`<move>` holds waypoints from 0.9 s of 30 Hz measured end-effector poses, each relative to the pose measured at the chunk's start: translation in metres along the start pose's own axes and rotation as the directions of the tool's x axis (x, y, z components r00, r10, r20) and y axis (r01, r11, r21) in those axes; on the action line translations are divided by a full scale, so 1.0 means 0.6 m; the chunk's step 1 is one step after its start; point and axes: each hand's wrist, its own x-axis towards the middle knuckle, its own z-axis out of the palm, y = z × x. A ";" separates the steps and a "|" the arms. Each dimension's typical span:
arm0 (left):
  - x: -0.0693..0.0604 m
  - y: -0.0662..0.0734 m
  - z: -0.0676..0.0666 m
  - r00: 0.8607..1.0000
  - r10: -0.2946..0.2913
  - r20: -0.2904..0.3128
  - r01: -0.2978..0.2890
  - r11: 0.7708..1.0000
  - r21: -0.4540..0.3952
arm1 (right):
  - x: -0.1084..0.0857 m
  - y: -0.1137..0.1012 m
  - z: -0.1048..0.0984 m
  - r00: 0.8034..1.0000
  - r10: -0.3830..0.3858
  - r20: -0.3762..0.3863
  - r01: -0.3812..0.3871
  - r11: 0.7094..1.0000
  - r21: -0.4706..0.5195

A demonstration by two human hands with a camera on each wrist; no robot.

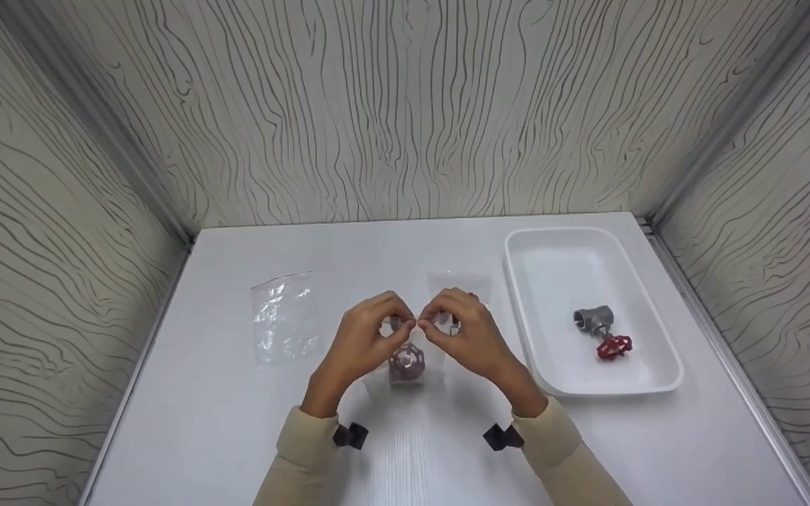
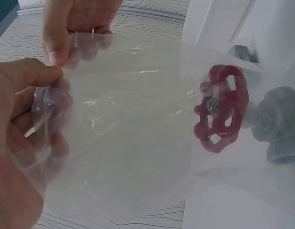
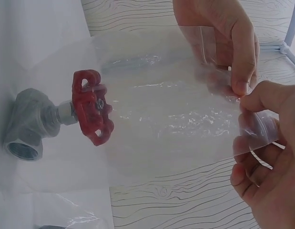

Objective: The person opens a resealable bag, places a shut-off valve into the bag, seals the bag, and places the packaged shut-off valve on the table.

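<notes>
Both hands pinch the top edge of a clear plastic bag [image 2: 123, 124], with their fingertips close together. My left hand [image 1: 368, 336] grips it from the left and my right hand [image 1: 470, 335] from the right. Inside the bag lies a grey metal valve [image 3: 30, 124] with a red handwheel [image 3: 92, 107]; in the head view the wheel [image 1: 406, 361] shows through the plastic below the hands. The wrist views show thumbs and index fingers nearly meeting at the bag's edge, the other fingers behind the film.
On the right stands a white tray [image 1: 567, 383] holding another valve [image 1: 595, 320] with a red handwheel. A flat clear bag [image 1: 285, 323] lies at the left of the white table [image 1: 236, 436]. Behind the right hand is another clear bag [image 1: 458, 281], partly hidden.
</notes>
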 end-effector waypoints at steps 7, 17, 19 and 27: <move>-0.003 -0.003 -0.007 0.999 -0.041 0.027 0.042 0.998 -0.041 | -0.007 0.008 -0.009 0.999 0.044 0.029 -0.045 0.998 0.044; -0.001 -0.002 -0.008 0.996 -0.079 0.037 0.081 0.996 -0.045 | -0.011 0.023 -0.008 0.999 0.023 -0.022 -0.020 0.990 0.138; -0.001 -0.002 -0.008 0.996 -0.079 0.036 0.081 0.995 -0.051 | -0.011 0.023 -0.008 0.999 0.008 -0.034 -0.003 0.990 0.141; 0.003 -0.002 -0.008 0.996 -0.078 0.039 0.080 0.996 -0.049 | -0.007 0.022 -0.008 0.996 0.008 -0.092 0.003 0.994 0.114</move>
